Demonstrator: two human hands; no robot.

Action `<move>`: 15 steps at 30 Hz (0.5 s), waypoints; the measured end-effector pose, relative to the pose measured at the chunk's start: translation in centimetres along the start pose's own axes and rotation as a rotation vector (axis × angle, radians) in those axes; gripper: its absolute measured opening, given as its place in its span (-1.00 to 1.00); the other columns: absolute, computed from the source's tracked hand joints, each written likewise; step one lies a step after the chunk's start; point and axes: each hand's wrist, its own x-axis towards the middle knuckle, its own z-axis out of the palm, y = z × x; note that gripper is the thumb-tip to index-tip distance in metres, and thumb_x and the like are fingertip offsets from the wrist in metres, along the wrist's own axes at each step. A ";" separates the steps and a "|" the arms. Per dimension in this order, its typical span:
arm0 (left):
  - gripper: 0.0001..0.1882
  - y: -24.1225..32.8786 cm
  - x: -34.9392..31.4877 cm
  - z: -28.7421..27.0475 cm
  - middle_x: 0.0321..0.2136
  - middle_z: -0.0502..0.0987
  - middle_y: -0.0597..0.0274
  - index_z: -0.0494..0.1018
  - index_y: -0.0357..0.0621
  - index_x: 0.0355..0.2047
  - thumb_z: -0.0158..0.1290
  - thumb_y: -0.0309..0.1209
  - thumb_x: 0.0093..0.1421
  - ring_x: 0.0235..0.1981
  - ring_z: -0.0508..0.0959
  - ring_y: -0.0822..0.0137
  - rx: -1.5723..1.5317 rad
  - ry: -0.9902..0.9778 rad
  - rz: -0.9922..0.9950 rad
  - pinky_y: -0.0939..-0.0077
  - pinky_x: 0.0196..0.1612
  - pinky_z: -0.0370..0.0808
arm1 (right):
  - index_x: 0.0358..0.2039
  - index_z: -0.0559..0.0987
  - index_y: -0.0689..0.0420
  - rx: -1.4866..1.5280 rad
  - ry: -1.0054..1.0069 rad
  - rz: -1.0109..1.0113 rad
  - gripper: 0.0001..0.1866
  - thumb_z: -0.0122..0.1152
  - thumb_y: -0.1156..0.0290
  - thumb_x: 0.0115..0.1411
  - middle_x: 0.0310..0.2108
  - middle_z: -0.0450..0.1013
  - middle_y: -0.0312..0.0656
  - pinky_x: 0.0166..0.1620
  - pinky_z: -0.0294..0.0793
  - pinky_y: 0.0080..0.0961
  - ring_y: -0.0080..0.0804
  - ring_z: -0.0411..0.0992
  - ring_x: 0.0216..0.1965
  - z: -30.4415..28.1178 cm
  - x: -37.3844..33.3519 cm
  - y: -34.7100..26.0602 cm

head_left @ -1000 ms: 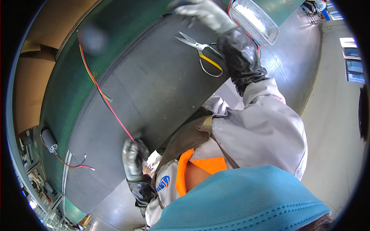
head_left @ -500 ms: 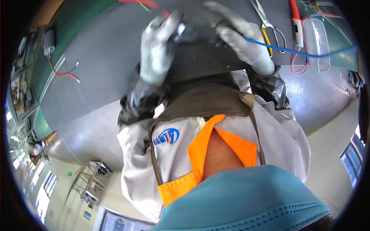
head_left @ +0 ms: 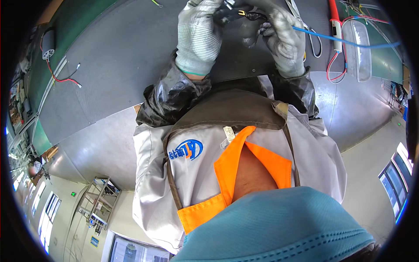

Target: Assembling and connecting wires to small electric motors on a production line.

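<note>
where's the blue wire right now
In the head view, the blue wire runs from the gloved right hand at top centre out to the right, crossing the clear plastic cover.

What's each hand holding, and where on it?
Both hands, left and right, pinch a small black part by its ends; blue wire runs from the right.

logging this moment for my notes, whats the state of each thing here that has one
left hand: gloved, closed on the small black connector
right hand: gloved, pinching the blue wire
blue wire: held, stretched out to the right
scissors: lying on the mat, untouched
clear plastic cover: lying on the bench
small motor: lying at far left, red lead loose
</note>
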 end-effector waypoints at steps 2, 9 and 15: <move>-0.64 0.0 -0.1 -0.2 -0.35 0.63 0.30 0.58 -0.30 -0.12 -0.02 -0.21 0.50 -0.33 0.57 0.52 0.113 -0.032 0.112 0.61 -0.19 0.48 | 0.27 0.43 0.38 -0.068 0.005 0.001 -0.41 0.14 0.15 0.42 0.03 0.58 -0.03 -0.27 0.55 -0.65 -0.56 0.56 -0.27 0.5 0.2 -0.6; -0.63 0.4 -0.6 0.0 -0.33 0.64 0.22 0.54 -0.31 -0.08 -0.03 -0.19 0.50 -0.34 0.58 0.45 -0.217 0.011 -0.114 0.54 -0.23 0.50 | 0.28 0.42 0.37 -0.571 0.071 -0.348 -0.44 0.14 0.30 0.36 -0.01 0.62 -0.08 -0.24 0.53 -0.64 -0.60 0.55 -0.31 -0.2 0.6 2.4; -0.64 -0.4 -0.4 -0.2 -0.33 0.64 0.20 0.54 -0.30 -0.10 -0.01 -0.19 0.49 -0.32 0.62 0.39 -0.274 -0.025 -0.096 0.51 -0.22 0.54 | 0.25 0.44 0.37 -0.991 0.115 -0.603 -0.46 0.15 0.31 0.35 0.10 0.55 0.14 -0.03 0.62 -0.40 -0.14 0.65 -0.03 -0.4 0.7 2.7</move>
